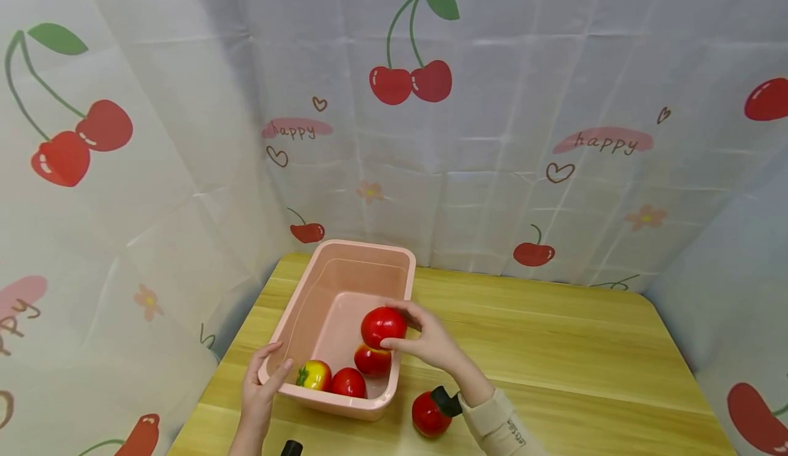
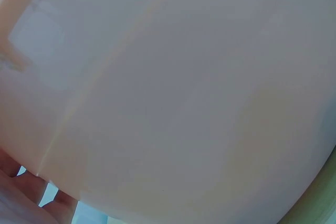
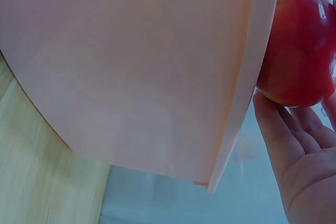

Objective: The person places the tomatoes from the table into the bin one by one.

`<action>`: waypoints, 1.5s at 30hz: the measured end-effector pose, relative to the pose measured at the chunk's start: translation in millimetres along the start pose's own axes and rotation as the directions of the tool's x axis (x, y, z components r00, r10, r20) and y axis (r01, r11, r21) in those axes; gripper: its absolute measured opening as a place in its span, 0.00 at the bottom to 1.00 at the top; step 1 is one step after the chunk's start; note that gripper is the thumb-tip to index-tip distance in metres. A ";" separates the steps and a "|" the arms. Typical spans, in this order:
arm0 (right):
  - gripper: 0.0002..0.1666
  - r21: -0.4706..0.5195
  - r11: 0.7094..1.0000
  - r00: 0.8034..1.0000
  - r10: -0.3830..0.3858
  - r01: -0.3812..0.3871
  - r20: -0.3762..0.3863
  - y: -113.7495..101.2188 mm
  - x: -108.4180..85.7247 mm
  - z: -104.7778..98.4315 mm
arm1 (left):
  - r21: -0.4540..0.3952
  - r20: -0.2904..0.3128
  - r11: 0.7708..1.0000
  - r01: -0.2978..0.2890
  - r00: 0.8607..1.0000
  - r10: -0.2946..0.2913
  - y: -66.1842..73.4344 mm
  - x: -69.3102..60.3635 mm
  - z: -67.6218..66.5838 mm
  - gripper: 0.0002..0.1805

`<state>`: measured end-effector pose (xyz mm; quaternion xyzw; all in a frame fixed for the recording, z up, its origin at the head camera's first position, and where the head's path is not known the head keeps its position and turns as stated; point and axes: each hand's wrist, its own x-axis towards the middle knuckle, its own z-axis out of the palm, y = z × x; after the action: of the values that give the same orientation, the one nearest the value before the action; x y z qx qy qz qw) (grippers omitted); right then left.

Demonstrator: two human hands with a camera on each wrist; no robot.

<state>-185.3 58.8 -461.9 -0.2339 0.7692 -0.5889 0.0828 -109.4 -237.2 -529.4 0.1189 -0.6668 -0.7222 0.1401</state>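
Observation:
A pink plastic bin (image 1: 332, 309) stands on the wooden table. My left hand (image 1: 261, 387) holds its near left corner, fingers (image 2: 31, 184) along the rim and thumb on the near edge. My right hand (image 1: 431, 338) grips a glossy round red fruit (image 1: 383, 326) at the bin's right rim, thumb on the near side and fingers on the far side. The right wrist view shows the held red fruit (image 3: 299, 45) just above the rim. Below it in the bin lies a red-and-yellow fruit (image 1: 372, 361), near a red fruit (image 1: 348, 382) and a yellow-and-red fruit (image 1: 314, 375) with green leaves.
Another red fruit (image 1: 429, 416) sits on the table, right of the bin, partly behind the black wrist camera (image 1: 447, 401). The wooden table (image 1: 554, 353) stretches to the right. A cherry-printed curtain (image 1: 468, 189) hangs behind and at both sides.

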 end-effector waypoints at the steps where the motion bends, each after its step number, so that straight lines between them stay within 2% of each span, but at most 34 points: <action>1: 0.35 0.000 1.000 1.000 -0.001 0.001 -0.001 -0.6 -0.1 0.3 | -0.001 0.000 1.000 -0.003 1.000 0.003 -0.2 0.2 0.2 0.24; 7: 0.35 -0.003 1.000 1.000 0.005 -0.005 0.006 -17.9 -4.8 1.2 | -0.007 0.001 1.000 -0.013 1.000 0.013 -0.6 0.2 0.6 0.23; 12: 0.35 0.000 1.000 1.000 0.014 -0.014 0.018 -32.8 -9.4 0.1 | 0.000 0.000 1.000 0.001 1.000 -0.001 0.7 0.3 0.7 0.24; 21: 0.37 -0.006 1.000 1.000 0.006 -0.006 -0.006 -1.9 -4.3 0.5 | 0.005 -0.002 1.000 0.010 1.000 -0.010 1.0 0.6 -0.4 0.24; 28: 0.37 -0.019 1.000 1.000 -0.018 0.018 -0.009 1.9 -4.3 -1.5 | 0.004 -0.007 1.000 0.012 1.000 -0.012 -0.5 1.1 -1.3 0.24; 34: 0.36 -0.010 1.000 1.000 -0.001 0.001 -0.014 0.9 -4.9 -2.2 | 0.008 -0.012 1.000 0.009 1.000 -0.009 -1.7 1.6 -1.2 0.24; 38: 0.36 -0.010 1.000 0.999 0.025 -0.025 -0.021 -6.5 -8.2 -3.7 | 0.003 -0.012 1.000 0.003 1.000 -0.003 -2.5 1.7 -0.9 0.24; 45: 0.34 -0.011 1.000 0.999 0.025 -0.025 -0.030 -34.4 -19.6 -11.9 | -0.001 -0.009 1.000 -0.001 1.000 0.001 -1.7 1.8 -1.0 0.23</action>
<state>-163.9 71.4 -428.8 -0.2159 0.7764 -0.5870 0.0771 -110.7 -238.7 -531.1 0.1217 -0.6660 -0.7218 0.1433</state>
